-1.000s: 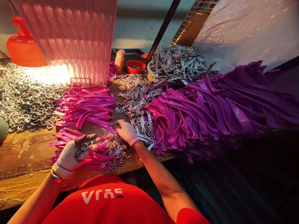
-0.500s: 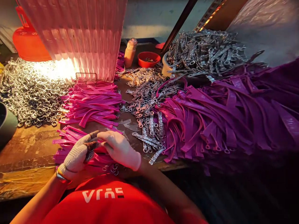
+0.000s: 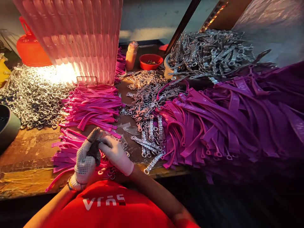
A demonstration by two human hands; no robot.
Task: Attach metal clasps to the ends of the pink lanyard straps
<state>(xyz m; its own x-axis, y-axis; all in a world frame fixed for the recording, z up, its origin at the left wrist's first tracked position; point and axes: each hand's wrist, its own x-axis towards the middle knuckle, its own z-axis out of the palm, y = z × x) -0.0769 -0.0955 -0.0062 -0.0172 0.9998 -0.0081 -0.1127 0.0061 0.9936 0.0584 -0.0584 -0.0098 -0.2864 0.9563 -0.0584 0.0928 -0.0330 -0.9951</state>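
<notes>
My left hand point(image 3: 87, 158), in a dotted white glove with dark, worn fingertips, is closed above the lower bunch of pink straps point(image 3: 68, 148). Against its fingertips is my right hand point(image 3: 116, 153), in a pale glove, with its fingers pinched together. What the two hands hold between them is too small to make out. Several loose rings point(image 3: 111, 173) lie just below the hands near the table edge. Beyond the hands sits another stack of pink straps point(image 3: 92, 103). Metal chain pieces point(image 3: 147, 145) are to the right of my right hand.
A big heap of metal rings point(image 3: 33, 98) covers the left side, beside a dark bucket point(image 3: 11, 126). Purple straps point(image 3: 213, 123) spread over the right. Behind stand a bottle point(image 3: 131, 55), a red bowl point(image 3: 151, 61), a tub heaped with chains point(image 3: 168, 68) and a ribbed translucent panel point(image 3: 80, 38).
My left hand has turned more upright and its thumb has lifted. My right hand has shifted slightly left and down. A pink strap now hangs out at the lower left of the near bunch.
</notes>
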